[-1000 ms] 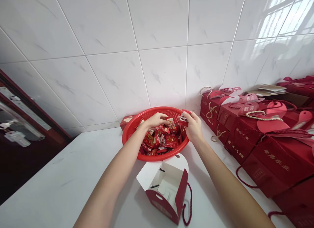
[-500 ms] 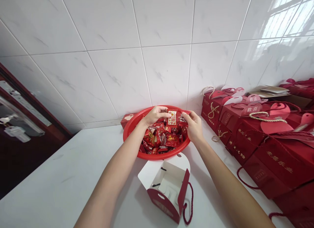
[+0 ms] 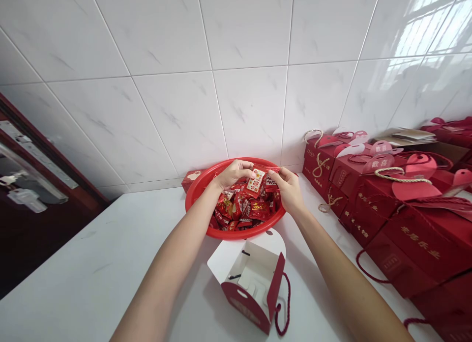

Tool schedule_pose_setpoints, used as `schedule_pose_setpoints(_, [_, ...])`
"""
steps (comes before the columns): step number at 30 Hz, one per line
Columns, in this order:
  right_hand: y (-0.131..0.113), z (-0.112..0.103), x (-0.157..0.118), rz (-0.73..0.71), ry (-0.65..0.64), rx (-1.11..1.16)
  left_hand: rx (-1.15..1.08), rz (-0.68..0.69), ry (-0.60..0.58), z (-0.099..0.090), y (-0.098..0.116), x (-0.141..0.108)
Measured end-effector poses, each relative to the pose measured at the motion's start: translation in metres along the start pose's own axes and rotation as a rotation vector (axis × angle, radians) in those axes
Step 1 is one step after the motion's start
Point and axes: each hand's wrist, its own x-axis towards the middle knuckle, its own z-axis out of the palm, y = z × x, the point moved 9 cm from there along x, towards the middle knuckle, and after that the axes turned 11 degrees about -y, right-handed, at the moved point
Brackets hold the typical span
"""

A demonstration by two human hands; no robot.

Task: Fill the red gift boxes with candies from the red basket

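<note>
Over the red basket (image 3: 236,235), near the back edge of the table (image 3: 110,243): left hand (image 3: 234,175) pinches cream-fronted packet (image 3: 255,181), right hand (image 3: 289,188) pinches red-edged packet (image 3: 271,181). Fingertip-only grip, slick-looking wrappers: either could slip. Forearm bump could shift open box (image 3: 245,305).

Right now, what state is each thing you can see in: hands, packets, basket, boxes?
Left hand: pinching a pale-faced packet.
Right hand: pinching a red packet.
Basket: upright, holding many wrapped packets.
Near box: open, flaps spread.
Its cord: loose at the side.
Front stacked boxes: shut.
White fob: hanging, far left.
</note>
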Motion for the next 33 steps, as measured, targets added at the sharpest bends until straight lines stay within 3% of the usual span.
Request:
schedule_pose_setpoints(18, [-0.002, 0.012, -0.002, 0.023, -0.17, -0.076, -0.046, -0.03, -0.008, 0.003, -0.006, 0.001])
schedule_pose_setpoints(22, [-0.002, 0.006, 0.0, 0.004, -0.092, -0.021, -0.113, -0.026, 0.046, -0.001, -0.01, 0.006])
schedule_pose_setpoints(25, [-0.001, -0.004, 0.0, -0.002, 0.03, 0.07, 0.026, -0.097, 0.062, -0.004, -0.022, 0.011])
schedule_pose_setpoints(28, [0.002, -0.009, -0.002, 0.032, 0.104, 0.152, 0.253, -0.221, 0.012, 0.0, -0.039, 0.013])
schedule_pose_setpoints(33, [-0.001, -0.008, -0.003, 0.039, 0.123, 0.167, 0.393, -0.361, -0.143, 0.019, -0.063, 0.009])
